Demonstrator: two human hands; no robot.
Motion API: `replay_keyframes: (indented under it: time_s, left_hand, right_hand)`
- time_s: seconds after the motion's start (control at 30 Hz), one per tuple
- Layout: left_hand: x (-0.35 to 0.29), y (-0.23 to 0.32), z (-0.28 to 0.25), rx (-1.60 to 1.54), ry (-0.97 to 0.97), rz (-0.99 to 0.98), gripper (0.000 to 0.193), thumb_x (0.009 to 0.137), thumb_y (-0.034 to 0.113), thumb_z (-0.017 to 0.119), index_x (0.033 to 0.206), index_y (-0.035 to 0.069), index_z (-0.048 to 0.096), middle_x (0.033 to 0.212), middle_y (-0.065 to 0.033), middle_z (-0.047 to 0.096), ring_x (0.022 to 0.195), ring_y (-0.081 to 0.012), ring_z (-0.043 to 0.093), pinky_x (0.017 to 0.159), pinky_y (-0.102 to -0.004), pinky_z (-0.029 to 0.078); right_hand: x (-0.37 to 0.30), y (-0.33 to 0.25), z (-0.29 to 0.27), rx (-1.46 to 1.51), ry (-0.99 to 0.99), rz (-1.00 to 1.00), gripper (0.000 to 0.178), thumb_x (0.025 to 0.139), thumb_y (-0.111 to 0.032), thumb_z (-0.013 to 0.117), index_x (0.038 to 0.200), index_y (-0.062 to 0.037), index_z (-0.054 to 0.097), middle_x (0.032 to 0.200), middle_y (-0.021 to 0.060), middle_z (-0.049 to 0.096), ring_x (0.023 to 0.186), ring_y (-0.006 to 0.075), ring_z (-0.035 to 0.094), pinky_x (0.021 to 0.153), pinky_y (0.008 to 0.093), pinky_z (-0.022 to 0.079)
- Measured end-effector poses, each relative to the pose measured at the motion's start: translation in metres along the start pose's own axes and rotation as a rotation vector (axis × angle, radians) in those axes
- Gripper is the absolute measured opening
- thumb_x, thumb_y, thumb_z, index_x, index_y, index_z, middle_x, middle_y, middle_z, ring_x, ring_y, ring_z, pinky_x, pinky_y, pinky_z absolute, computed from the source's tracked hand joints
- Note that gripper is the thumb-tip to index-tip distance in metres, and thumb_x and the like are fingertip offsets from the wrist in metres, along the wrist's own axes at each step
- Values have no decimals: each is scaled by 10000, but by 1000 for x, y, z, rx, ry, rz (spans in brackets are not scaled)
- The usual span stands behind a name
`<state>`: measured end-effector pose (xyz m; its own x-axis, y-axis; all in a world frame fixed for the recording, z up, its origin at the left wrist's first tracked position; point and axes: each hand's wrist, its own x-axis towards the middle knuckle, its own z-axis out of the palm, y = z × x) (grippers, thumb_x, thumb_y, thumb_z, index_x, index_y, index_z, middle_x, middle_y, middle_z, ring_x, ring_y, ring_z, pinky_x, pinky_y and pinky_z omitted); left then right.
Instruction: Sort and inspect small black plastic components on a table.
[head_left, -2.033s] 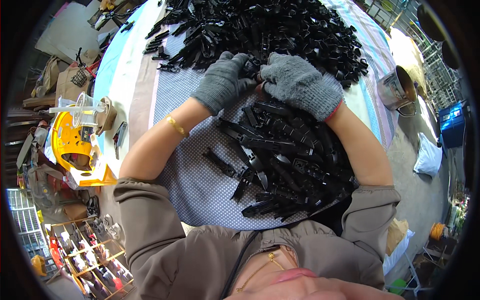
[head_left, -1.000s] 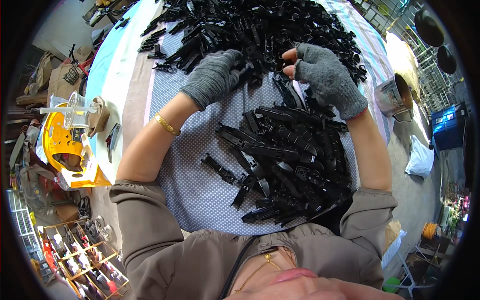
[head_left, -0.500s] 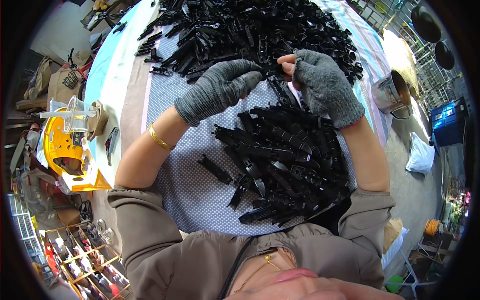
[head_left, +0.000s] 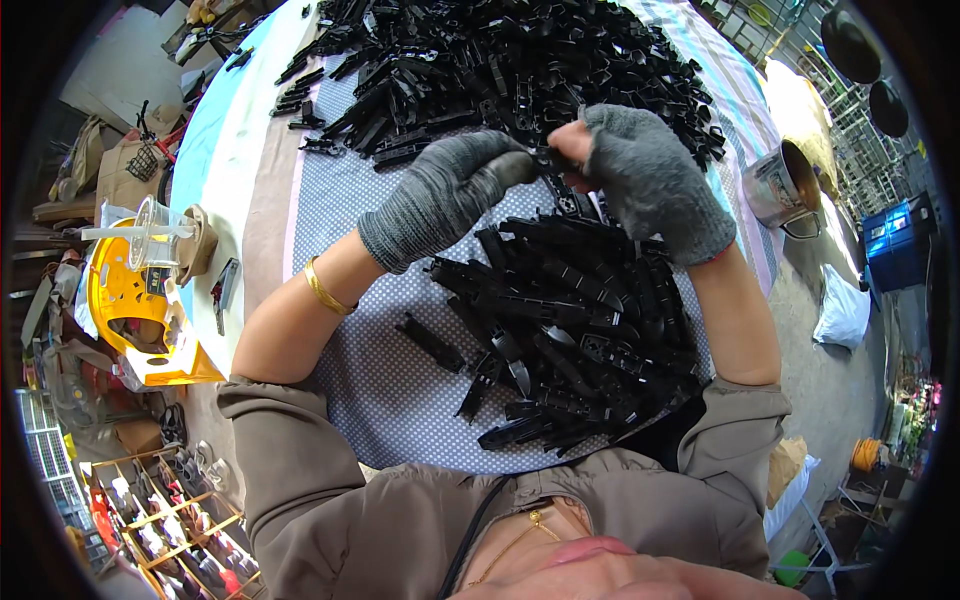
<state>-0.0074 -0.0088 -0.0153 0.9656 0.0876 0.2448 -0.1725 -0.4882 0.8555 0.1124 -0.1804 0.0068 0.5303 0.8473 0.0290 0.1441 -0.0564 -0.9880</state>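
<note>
My left hand (head_left: 445,198), in a grey striped knit glove, is closed with thumb and fingers pinched on the left end of a small black plastic part (head_left: 543,160). From the other side my right hand (head_left: 652,182), in a grey glove with bare fingertips, pinches the same part; much of it is hidden by the fingers. Both hands hover between two heaps. Beyond them spreads a large heap of black plastic parts (head_left: 480,65). Closer to me lies a smaller pile of long black plastic pieces (head_left: 565,320), with one piece (head_left: 430,340) apart at its left.
A patterned cloth (head_left: 370,400) covers the table. To the left are a yellow plastic seat-like shell (head_left: 185,367), a clear plastic cup (head_left: 158,245) and a slim black tool (head_left: 223,292). A metal mug (head_left: 775,190) stands at the right edge. A white sack (head_left: 842,310) lies on the floor.
Both hands have come slightly nearer to me, the left also shifting right. My right fingers have curled in more around the part. The piles look unchanged.
</note>
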Motion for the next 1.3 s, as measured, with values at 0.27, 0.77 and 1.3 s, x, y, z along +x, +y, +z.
replay_keyframes:
  time_s: [0.27, 0.77, 1.3]
  left_hand:
    - [-11, 13, 24, 143, -49, 341, 201, 841, 147, 538, 1012, 51, 579, 769, -119, 601, 732, -273, 596, 664, -335, 488]
    - [3, -4, -69, 941, -106, 6, 343, 774, 342, 630, 945, 46, 602, 855, -110, 595, 808, -242, 593, 733, -347, 488]
    - [13, -42, -53, 1237, -157, -53, 277, 789, 199, 625, 1023, 56, 580, 830, -120, 578, 814, -247, 584, 758, -343, 479]
  right_hand:
    - [-5, -10, 39, -20, -86, -148, 520, 917, -462, 362, 1011, -4, 589, 939, 96, 605, 850, 203, 604, 759, 260, 499]
    - [49, 28, 24, -1144, -81, -479, 163, 784, -192, 612, 897, -74, 616, 768, 97, 570, 717, 248, 565, 661, 344, 472]
    - [39, 29, 3, -1044, 194, -465, 136, 749, -151, 662, 838, -48, 654, 760, 67, 591, 733, 186, 590, 630, 292, 477]
